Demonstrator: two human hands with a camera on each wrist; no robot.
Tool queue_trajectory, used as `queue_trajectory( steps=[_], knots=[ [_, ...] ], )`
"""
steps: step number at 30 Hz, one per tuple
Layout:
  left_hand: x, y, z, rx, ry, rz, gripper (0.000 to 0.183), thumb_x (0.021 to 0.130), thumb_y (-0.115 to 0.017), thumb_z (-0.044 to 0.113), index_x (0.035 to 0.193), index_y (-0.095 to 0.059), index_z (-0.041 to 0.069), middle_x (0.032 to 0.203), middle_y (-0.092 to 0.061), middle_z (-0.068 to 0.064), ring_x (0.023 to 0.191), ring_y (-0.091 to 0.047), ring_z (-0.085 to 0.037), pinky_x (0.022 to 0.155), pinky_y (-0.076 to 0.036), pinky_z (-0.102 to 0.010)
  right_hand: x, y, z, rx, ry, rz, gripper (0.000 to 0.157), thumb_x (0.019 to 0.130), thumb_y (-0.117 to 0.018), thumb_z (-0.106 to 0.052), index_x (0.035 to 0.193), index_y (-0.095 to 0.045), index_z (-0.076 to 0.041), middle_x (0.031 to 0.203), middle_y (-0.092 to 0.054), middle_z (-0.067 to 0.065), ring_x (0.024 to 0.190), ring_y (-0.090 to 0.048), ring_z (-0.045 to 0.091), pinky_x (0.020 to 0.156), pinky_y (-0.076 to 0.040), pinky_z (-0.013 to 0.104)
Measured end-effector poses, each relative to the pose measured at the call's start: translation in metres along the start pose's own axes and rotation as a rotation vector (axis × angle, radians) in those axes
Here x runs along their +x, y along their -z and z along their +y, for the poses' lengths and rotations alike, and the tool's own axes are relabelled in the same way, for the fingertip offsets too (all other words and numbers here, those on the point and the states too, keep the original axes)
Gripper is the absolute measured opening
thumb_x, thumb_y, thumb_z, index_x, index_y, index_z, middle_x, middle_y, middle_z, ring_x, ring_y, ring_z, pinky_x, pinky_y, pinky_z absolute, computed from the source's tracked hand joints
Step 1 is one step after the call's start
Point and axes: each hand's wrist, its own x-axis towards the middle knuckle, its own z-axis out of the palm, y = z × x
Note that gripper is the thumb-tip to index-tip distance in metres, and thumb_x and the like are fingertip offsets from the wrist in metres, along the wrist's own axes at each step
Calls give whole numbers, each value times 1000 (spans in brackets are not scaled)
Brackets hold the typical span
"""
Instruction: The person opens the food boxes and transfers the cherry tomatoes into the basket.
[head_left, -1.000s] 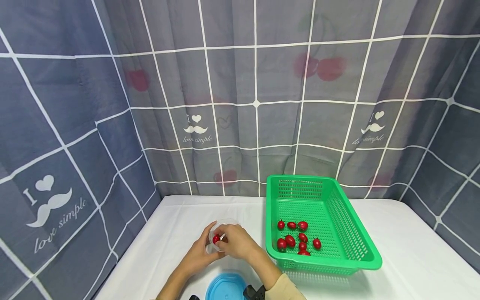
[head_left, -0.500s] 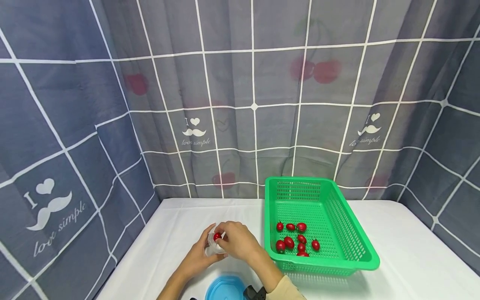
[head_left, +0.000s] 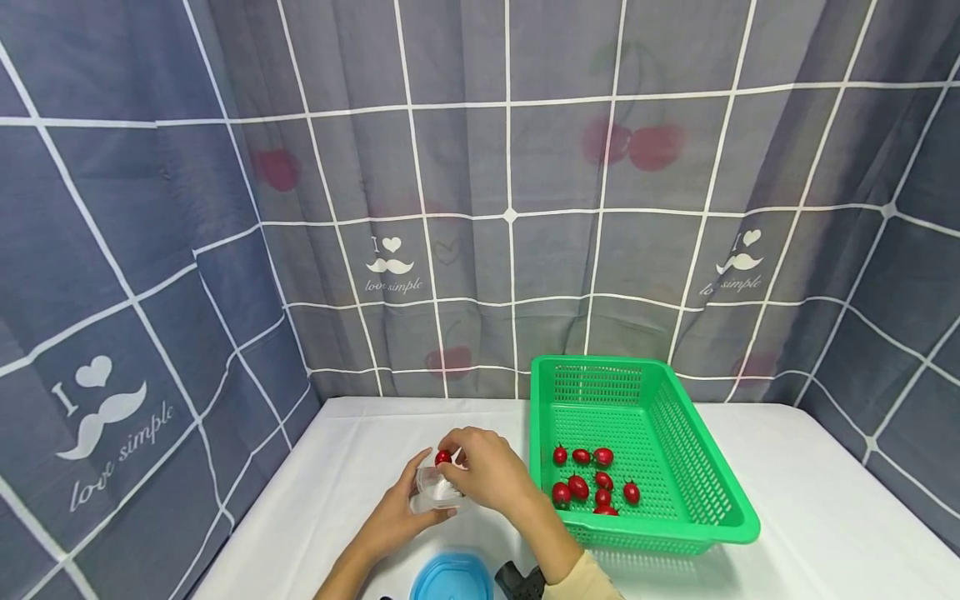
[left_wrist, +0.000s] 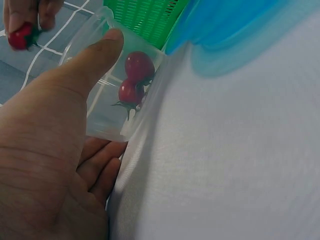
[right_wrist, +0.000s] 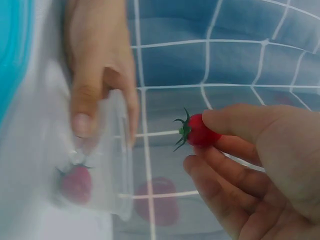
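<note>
In the head view my left hand (head_left: 397,507) grips a small clear plastic container (head_left: 433,490) around its side, thumb against the near wall. At least two red cherry tomatoes (left_wrist: 139,66) lie inside it, seen through the wall in the left wrist view. My right hand (head_left: 486,468) pinches another cherry tomato (right_wrist: 202,132) between thumb and fingers, its green stem end pointing toward the container. That tomato is outside the container, just beyond its open rim.
A green plastic basket (head_left: 660,523) stands to the right, with several cherry tomatoes (head_left: 578,487) on its floor. A round blue lid (head_left: 452,577) lies on the white tablecloth (head_left: 360,433) at the near edge. Grey checked curtains (head_left: 510,167) hang behind and at both sides.
My right hand has raised the cherry tomato from within the container's mouth to above its rim, moving slightly up and right. My left hand has kept its grip; the container now shows more.
</note>
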Motion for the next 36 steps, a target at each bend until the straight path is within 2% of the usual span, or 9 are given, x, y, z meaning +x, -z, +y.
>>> queue_trajectory(
  steps=[3, 7, 15, 24, 36],
  knots=[
    [1, -1, 0, 9, -1, 5, 104, 79, -89, 41, 160, -29, 18, 142, -61, -12, 129, -61, -38, 101, -48, -62, -1, 9, -2, 2, -15, 19, 9, 91, -78, -20, 99, -76, -15, 89, -72, -5, 78, -67, 10, 66, -52, 19],
    [1, -1, 2, 13, -3, 11, 105, 79, -89, 41, 160, -29, 16, 140, -63, -12, 127, -62, -37, 103, -47, -63, -2, 22, -4, 3, 8, 54, 8, 91, -76, -17, 98, -76, -14, 90, -73, -2, 78, -69, 11, 69, -55, 22],
    [2, -2, 5, 30, 1, 27, 105, 77, -90, 40, 160, -31, 17, 141, -62, -14, 128, -61, -45, 105, -46, -67, -7, 44, -10, -3, 63, 121, 10, 91, -73, -13, 100, -78, -14, 95, -74, -3, 84, -71, 16, 77, -59, 28],
    [1, -1, 6, 12, -9, 24, 103, 78, -91, 34, 160, -32, 18, 139, -63, -10, 128, -61, -42, 106, -45, -65, -15, 68, -15, 11, 35, 198, 14, 90, -74, -15, 103, -78, -17, 98, -73, -8, 88, -70, 13, 81, -58, 31],
    [2, -3, 2, 8, -7, 23, 106, 77, -91, 39, 160, -30, 17, 140, -62, -11, 131, -59, -43, 108, -42, -66, -23, 91, -13, 38, 13, 263, 18, 89, -75, -13, 107, -80, -17, 99, -71, -10, 90, -73, 17, 82, -60, 32]
  ],
)
